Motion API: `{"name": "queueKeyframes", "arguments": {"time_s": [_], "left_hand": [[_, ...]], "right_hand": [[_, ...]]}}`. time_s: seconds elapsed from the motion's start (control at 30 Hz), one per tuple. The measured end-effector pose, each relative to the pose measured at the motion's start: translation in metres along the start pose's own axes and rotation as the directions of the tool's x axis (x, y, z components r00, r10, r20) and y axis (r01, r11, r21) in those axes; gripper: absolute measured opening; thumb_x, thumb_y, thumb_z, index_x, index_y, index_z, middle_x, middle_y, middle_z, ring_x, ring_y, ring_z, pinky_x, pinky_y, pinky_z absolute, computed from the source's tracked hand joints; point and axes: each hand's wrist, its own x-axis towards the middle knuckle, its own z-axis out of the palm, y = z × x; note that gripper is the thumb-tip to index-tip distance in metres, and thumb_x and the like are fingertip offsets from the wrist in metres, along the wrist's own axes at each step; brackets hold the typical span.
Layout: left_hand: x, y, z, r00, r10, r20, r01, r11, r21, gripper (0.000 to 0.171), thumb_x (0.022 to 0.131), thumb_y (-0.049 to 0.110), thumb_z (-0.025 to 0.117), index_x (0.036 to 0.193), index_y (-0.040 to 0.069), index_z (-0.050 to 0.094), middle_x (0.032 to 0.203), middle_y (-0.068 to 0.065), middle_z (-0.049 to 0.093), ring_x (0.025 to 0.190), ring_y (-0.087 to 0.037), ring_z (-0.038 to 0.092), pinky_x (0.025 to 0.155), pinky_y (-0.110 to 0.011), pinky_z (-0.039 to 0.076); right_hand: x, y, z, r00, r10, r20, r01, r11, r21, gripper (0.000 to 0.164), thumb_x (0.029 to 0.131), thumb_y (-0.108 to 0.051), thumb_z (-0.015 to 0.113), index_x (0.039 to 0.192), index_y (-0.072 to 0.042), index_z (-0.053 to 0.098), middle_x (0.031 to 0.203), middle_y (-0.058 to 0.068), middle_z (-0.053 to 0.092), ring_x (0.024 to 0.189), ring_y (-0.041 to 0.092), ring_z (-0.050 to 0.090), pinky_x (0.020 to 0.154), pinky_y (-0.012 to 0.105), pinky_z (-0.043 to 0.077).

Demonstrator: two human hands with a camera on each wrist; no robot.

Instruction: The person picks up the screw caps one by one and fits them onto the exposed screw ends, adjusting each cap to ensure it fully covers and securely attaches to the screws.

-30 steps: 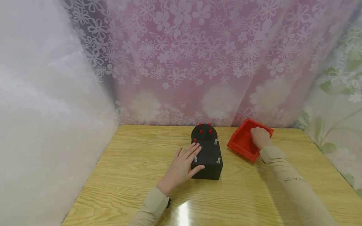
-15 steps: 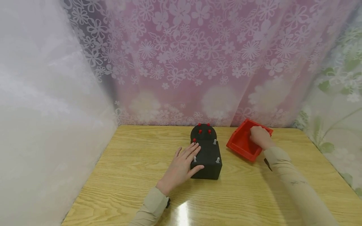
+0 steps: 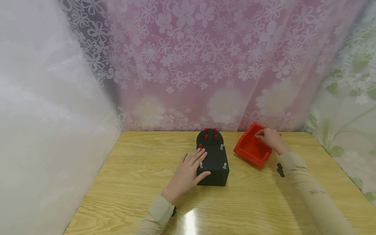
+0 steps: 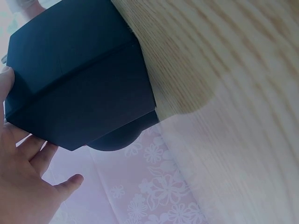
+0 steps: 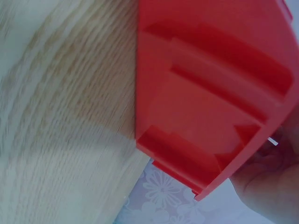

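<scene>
A black box (image 3: pixel 215 163) stands on the table, with light grey pegs (image 3: pixel 225 166) upright near its top corners. Behind it is a round black part bearing several red pegs (image 3: pixel 206 136). My left hand (image 3: pixel 188 173) rests on the box's left side, its fingers extended over the top and its thumb along the front edge. To the right sits a tilted red bin (image 3: pixel 249 148). Over the bin my right hand (image 3: pixel 271 138) has its thumb and fingers together. A small whitish piece (image 5: pixel 272 141) shows at those fingers in the right wrist view, mostly hidden by the bin's wall.
The wooden table (image 3: pixel 141 169) reaches back to a pink flowered curtain (image 3: pixel 182 71). A pale sheet (image 3: pixel 53 114) hangs along the left side, and a leafy patterned one (image 3: pixel 349 98) on the right.
My right hand has risen from deep in the red bin to above it, its fingertips now in sight. The left hand has stayed on the box.
</scene>
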Motion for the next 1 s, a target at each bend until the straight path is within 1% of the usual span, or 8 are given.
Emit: {"name": "queueKeyframes", "arguments": {"time_s": [0.2,0.27,0.33,0.4,0.53,0.63,0.77,1.0], "left_hand": [[0.0,0.0,0.0,1.0,-0.005,0.005,0.005,1.0,0.004,0.072,0.101,0.053,0.055,0.159,0.014,0.036,0.164,-0.002,0.033,0.152,-0.019,0.029,0.122,-0.055,0.025],[0.0,0.0,0.0,1.0,-0.007,0.008,0.007,1.0,0.008,0.072,0.101,0.053,0.055,0.159,0.014,0.036,0.164,-0.002,0.033,0.152,-0.019,0.028,0.122,-0.055,0.024],[0.0,-0.001,0.0,1.0,-0.01,0.014,0.01,1.0,0.008,0.073,0.101,0.053,0.055,0.159,0.014,0.035,0.164,-0.002,0.033,0.152,-0.018,0.028,0.122,-0.054,0.024],[0.001,-0.001,0.001,1.0,-0.01,0.014,0.01,1.0,0.007,0.073,0.101,0.053,0.055,0.159,0.014,0.035,0.164,-0.002,0.033,0.152,-0.018,0.027,0.123,-0.054,0.024],[0.001,-0.001,0.001,1.0,-0.014,0.015,0.014,1.0,0.002,0.073,0.101,0.053,0.055,0.16,0.015,0.034,0.164,-0.001,0.032,0.153,-0.018,0.027,0.123,-0.054,0.023],[0.001,-0.001,0.001,1.0,-0.013,0.011,0.013,1.0,0.005,0.073,0.101,0.053,0.055,0.16,0.015,0.034,0.164,-0.001,0.032,0.152,-0.018,0.028,0.122,-0.055,0.024],[0.001,-0.001,0.001,1.0,-0.008,0.008,0.008,1.0,0.01,0.073,0.101,0.054,0.054,0.16,0.015,0.034,0.164,-0.002,0.033,0.152,-0.018,0.028,0.122,-0.055,0.025],[0.001,-0.001,0.001,1.0,-0.016,0.012,0.016,1.0,-0.002,0.073,0.101,0.055,0.053,0.16,0.015,0.034,0.165,-0.001,0.032,0.153,-0.017,0.027,0.122,-0.055,0.024]], "right_hand": [[-0.005,-0.005,-0.003,1.0,-0.001,-0.013,0.002,0.998,0.06,0.03,0.1,-0.017,0.066,0.112,0.009,0.073,0.104,0.024,0.073,0.074,0.026,0.059,0.065,0.034,0.045],[-0.006,-0.007,-0.004,1.0,0.004,-0.011,-0.003,0.995,0.095,0.032,0.101,-0.02,0.065,0.115,0.009,0.072,0.102,0.023,0.074,0.072,0.023,0.058,0.064,0.031,0.044],[-0.009,-0.01,-0.006,1.0,0.009,-0.013,-0.007,0.991,0.132,0.035,0.103,-0.023,0.063,0.117,0.008,0.072,0.101,0.022,0.074,0.073,0.022,0.062,0.064,0.03,0.047],[-0.012,-0.013,-0.007,1.0,0.017,-0.017,-0.014,0.985,0.17,0.037,0.103,-0.026,0.062,0.118,0.007,0.072,0.101,0.021,0.074,0.077,0.023,0.066,0.066,0.032,0.051],[-0.017,-0.023,-0.01,0.999,0.042,-0.017,-0.037,0.97,0.239,0.042,0.105,-0.03,0.059,0.125,0.005,0.069,0.108,0.023,0.073,0.088,0.03,0.071,0.077,0.044,0.059],[-0.02,-0.03,-0.011,0.997,0.069,-0.016,-0.062,0.958,0.28,0.043,0.105,-0.031,0.058,0.128,0.005,0.067,0.113,0.025,0.072,0.096,0.035,0.071,0.085,0.052,0.058],[-0.024,-0.038,-0.01,0.994,0.105,-0.019,-0.094,0.946,0.31,0.046,0.105,-0.034,0.058,0.131,0.003,0.066,0.111,0.024,0.073,0.099,0.037,0.071,0.089,0.055,0.055],[-0.035,-0.059,-0.009,0.992,0.106,-0.068,-0.074,0.925,0.372,0.046,0.104,-0.037,0.06,0.13,0.001,0.067,0.107,0.022,0.075,0.099,0.038,0.071,0.094,0.059,0.053]]}}
